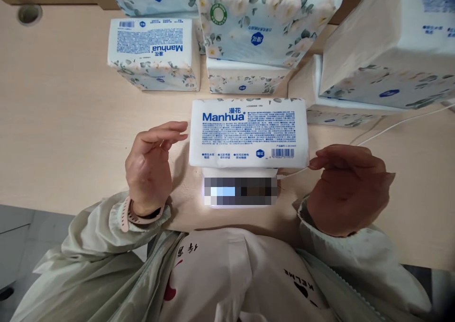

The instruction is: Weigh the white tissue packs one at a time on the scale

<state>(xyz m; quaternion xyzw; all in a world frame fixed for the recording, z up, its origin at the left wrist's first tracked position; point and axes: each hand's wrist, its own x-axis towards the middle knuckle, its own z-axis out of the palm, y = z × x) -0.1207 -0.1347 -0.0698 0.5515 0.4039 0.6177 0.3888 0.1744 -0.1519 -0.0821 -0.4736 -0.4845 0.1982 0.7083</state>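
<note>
White-wrapped, one pack [249, 135] seems to rest on the lit device [240, 172] at the counter's [71, 123] near middle, while other packs [152, 52] sit off it, farther back. Loosely curved and empty, the left hand [148, 175] hangs just beside the pack, the right hand [350, 194] at its corner, contact unclear.

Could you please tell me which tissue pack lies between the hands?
The front pack, its Manhua lettering upright: it alone is between the left hand and right hand; the other packs are farther back.
</note>
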